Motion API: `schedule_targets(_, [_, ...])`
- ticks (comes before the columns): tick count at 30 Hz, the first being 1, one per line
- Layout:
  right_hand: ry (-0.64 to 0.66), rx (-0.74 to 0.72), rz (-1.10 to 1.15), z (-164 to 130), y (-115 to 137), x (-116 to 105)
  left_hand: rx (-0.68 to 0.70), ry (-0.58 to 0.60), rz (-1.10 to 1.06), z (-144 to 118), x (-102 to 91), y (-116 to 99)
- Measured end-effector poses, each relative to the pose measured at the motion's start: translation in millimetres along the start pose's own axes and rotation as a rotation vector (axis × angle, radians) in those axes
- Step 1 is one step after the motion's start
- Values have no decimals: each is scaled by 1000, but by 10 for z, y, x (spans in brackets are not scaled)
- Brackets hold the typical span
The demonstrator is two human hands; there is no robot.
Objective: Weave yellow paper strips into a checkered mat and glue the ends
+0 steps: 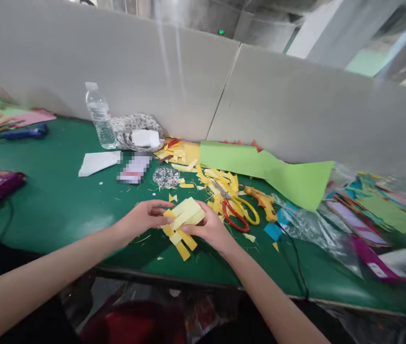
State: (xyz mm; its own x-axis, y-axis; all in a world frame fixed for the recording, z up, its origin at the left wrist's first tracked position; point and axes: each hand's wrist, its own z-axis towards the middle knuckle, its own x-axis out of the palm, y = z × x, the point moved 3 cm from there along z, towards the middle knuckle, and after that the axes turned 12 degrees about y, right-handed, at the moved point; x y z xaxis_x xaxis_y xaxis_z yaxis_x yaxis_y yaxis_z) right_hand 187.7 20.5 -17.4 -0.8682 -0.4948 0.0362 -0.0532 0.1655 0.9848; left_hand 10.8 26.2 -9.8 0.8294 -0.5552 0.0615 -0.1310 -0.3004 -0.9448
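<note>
My right hand (213,228) pinches a pale yellow piece of paper (193,212) between thumb and fingers, just above the table's front part. My left hand (147,220) is at the piece's left side, with its fingertips closed on darker yellow paper strips (183,251). The strips cross over each other and hang below the pale paper. To the right of my right hand lie scissors (237,210) with one red and one yellow handle loop. They rest on a heap of cut yellow paper scraps (220,179).
A yellow glue gun (263,201) with a black cord lies right of the scissors. Behind them are green paper (267,167) and a grey partition (296,110). A water bottle (100,117), a patterned cloth pouch (127,129) and a phone (135,168) stand or lie back left on the green table (70,200).
</note>
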Motion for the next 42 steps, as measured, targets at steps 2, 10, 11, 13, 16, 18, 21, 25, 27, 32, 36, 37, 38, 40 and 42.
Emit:
schedule_targets(2, [30,15,14,-3,-7,-3,-10,-15,16,-9,-23,21])
schedule_targets(10, [104,75,20,-24,-13,-43,-90,38,-84,-21,-34,108])
schedule_targets(11, [117,78,28,-25,-3,-32,-95,32,-92,-21,-30,116])
schedule_targets(13, [128,86,43,-25,15,-8,-90,17,-99,-21,-15,129])
schedule_targets(16, [85,86,19,-18,22,-2,-65,23,-118,-20,28,146])
schedule_targets(18, [37,71,-31,-13,16,-21,-58,35,-133,-20,59,161])
schedule_targets(21, [-1,50,-100,-10,10,-47,-58,41,-150,-18,87,185])
schedule_targets(25, [-31,36,-122,-16,39,-51,-58,42,-150,-4,102,207])
schedule_targets(27, [-54,26,-142,-19,58,-48,-46,63,-162,6,113,206])
schedule_targets(32, [-87,19,-209,-22,68,-26,-46,99,-135,21,130,180])
schedule_targets(36, [-92,0,-219,-20,72,10,-42,79,-84,30,130,167])
schedule_targets(37, [-90,-13,-216,-18,78,12,-32,80,-78,33,132,164])
schedule_targets(38, [-89,-27,-206,-17,87,9,-23,79,-74,36,133,162])
schedule_targets(40, [-88,-35,-154,-15,108,-14,-11,70,-75,40,127,158])
schedule_targets(42, [-93,10,-98,-20,135,-54,-11,54,-90,40,110,152])
